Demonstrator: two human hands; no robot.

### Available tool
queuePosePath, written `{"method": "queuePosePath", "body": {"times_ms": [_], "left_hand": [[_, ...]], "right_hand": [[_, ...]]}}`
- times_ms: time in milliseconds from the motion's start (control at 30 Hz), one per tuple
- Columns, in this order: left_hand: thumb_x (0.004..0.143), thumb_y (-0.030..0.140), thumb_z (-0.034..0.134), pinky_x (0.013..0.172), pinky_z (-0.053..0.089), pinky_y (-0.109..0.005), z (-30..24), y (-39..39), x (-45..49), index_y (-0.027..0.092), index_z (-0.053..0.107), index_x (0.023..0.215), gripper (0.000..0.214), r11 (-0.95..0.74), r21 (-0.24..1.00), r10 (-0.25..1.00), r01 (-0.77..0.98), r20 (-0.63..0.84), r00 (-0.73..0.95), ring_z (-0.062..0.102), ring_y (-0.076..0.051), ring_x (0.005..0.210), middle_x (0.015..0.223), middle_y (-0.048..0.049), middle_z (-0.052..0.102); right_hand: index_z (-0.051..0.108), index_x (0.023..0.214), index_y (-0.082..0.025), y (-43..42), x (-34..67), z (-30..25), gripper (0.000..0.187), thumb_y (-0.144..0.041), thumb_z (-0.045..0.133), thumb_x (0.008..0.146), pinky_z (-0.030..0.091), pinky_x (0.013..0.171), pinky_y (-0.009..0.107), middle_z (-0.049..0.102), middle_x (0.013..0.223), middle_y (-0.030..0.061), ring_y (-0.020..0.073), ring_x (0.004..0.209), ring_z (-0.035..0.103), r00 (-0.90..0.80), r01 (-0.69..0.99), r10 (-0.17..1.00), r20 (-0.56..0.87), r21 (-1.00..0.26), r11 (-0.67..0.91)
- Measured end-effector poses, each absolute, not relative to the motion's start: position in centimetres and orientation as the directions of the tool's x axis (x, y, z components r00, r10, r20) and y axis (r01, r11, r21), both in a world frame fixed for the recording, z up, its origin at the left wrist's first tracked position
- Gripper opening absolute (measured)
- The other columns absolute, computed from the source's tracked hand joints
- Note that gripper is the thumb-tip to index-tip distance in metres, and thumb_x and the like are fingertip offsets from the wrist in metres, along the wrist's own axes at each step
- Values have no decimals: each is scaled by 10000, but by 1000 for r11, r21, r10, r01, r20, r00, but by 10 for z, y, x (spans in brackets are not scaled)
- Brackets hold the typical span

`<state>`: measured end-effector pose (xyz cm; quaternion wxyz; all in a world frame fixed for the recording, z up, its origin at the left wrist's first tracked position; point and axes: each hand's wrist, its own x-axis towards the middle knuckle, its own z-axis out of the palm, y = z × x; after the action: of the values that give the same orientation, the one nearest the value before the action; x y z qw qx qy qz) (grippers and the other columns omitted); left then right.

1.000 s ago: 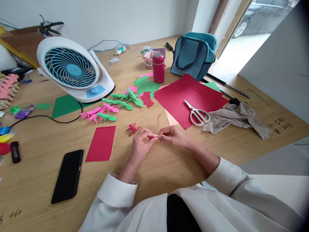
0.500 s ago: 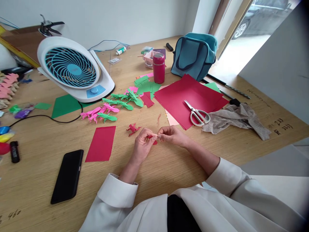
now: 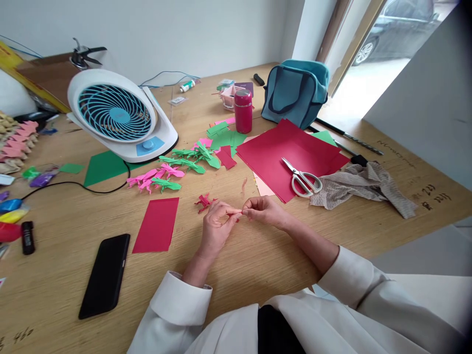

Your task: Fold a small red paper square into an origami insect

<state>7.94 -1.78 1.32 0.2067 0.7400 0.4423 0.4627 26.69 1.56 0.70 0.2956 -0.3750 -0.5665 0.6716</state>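
My left hand [image 3: 216,223] and my right hand [image 3: 263,210] meet fingertip to fingertip over the wooden table [image 3: 258,255]. Both pinch a small folded piece of red paper [image 3: 235,213], mostly hidden by the fingers. Just beyond my left hand lies a finished red paper figure [image 3: 204,201]. A red paper rectangle [image 3: 157,224] lies flat to the left of my hands. A stack of red sheets [image 3: 287,150] with white-handled scissors [image 3: 303,178] on it lies behind my right hand.
A black phone [image 3: 105,275] lies at the near left. Green and pink folded figures [image 3: 173,167] lie before a white and blue fan [image 3: 120,115]. A red bottle [image 3: 243,110], a teal bag [image 3: 295,91] and a crumpled cloth [image 3: 363,182] stand further back and right.
My fingers have shifted on the small red paper, closing to a tight pinch. The camera has tilted slightly, so everything sits a little lower in view.
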Motion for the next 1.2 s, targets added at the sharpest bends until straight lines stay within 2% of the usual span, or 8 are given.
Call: {"method": "queuePosePath", "body": {"times_ms": [167,333,467,600,767,967,1200], "left_hand": [[843,206,709,877,441,-368,17,-20,82,208,684,787,61,-514,695,850,503,494,185,621,-177,788,764,-6,683],[856,210,691,839,449,-356,17,-22,82,207,669,766,92,-513,677,848,528,496,188,605,-181,790,753,-9,677],[862,219,683,861,447,-375,15,-23,82,210,646,764,105,-518,643,842,564,497,207,589,-189,808,760,-9,677],[867,228,674,907,438,-402,15,-23,83,217,623,757,122,-521,605,838,602,495,228,575,-195,812,756,-3,672],[877,229,655,943,424,-424,15,-23,83,227,613,788,98,-533,533,827,657,494,270,578,-207,834,777,-6,684],[890,231,627,1005,383,-461,16,-25,84,232,598,812,83,-539,449,814,713,494,305,572,-217,862,795,-4,679],[869,176,620,989,399,-455,17,-27,86,229,583,818,82,-518,477,829,710,484,280,566,-216,854,801,-4,671]], "right_hand": [[623,728,-146,15,267,8,445,-577,735,718,280,544,245,543,611,-31,82,556,414,-543,13,821,-176,-980,-201],[614,718,-151,15,267,13,487,-608,771,666,340,570,239,554,611,-32,88,573,455,-552,-1,808,-204,-969,-245],[609,726,-151,16,268,13,483,-608,762,679,368,592,241,553,623,-29,95,591,473,-577,-13,794,-193,-969,-245],[596,756,-151,16,270,12,460,-594,720,735,325,567,242,535,639,-27,94,588,436,-602,15,783,-157,-983,-185],[558,773,-155,17,273,11,469,-613,653,797,244,522,238,443,629,-47,87,576,337,-622,100,774,-119,-992,-71],[544,783,-154,17,275,12,482,-629,597,837,249,528,238,421,646,-44,91,590,328,-640,138,762,-100,-990,-15],[548,792,-158,15,275,16,398,-546,595,866,281,539,240,461,658,-34,95,588,360,-605,172,796,-32,-981,90]]}}
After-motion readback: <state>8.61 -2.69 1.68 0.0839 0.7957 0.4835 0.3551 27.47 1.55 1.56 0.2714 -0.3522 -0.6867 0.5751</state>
